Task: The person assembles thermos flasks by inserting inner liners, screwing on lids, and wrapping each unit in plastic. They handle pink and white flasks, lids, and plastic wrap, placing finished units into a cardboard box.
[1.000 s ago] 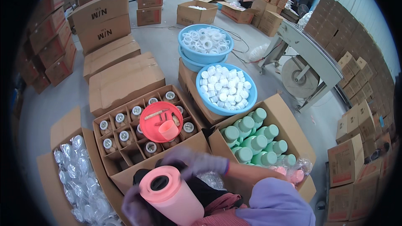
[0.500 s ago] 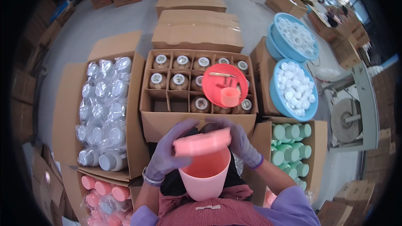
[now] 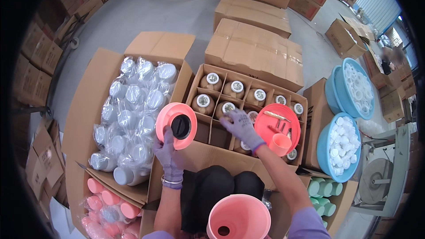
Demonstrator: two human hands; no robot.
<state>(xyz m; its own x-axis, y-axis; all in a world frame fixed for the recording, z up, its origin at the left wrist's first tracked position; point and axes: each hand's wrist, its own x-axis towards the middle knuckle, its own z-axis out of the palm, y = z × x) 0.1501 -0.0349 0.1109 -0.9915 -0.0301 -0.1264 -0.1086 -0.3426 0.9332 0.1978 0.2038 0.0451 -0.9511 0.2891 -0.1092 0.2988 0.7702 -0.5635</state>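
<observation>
My left hand (image 3: 168, 155), in a grey-purple glove, grips the lower edge of a round pink plastic part (image 3: 162, 121) with a black disc at its centre. My right hand (image 3: 243, 128), also gloved, reaches over the divided carton (image 3: 261, 168). Its fingers close on the top of a bottle (image 3: 229, 107) with a white-rimmed top; the fingertips are partly hidden. A pink tapered tub (image 3: 239, 210) with a hole in its bottom sits at my lap, open side up, touched by neither hand. Several like bottles stand in the carton's compartments.
A red round tray (image 3: 265, 124) with a pink cup (image 3: 280, 144) and small tools rests on the bottles. Left stands a carton of bagged whitish containers (image 3: 133, 93); pink pieces (image 3: 108, 197) lie nearer. Blue basins (image 3: 325, 155) with white parts and green cups (image 3: 325, 188) are right.
My hands have parted. The left has carried the pink round part up and left, turning it to show the black disc; the right has reached forward to a bottle. The view has shifted.
</observation>
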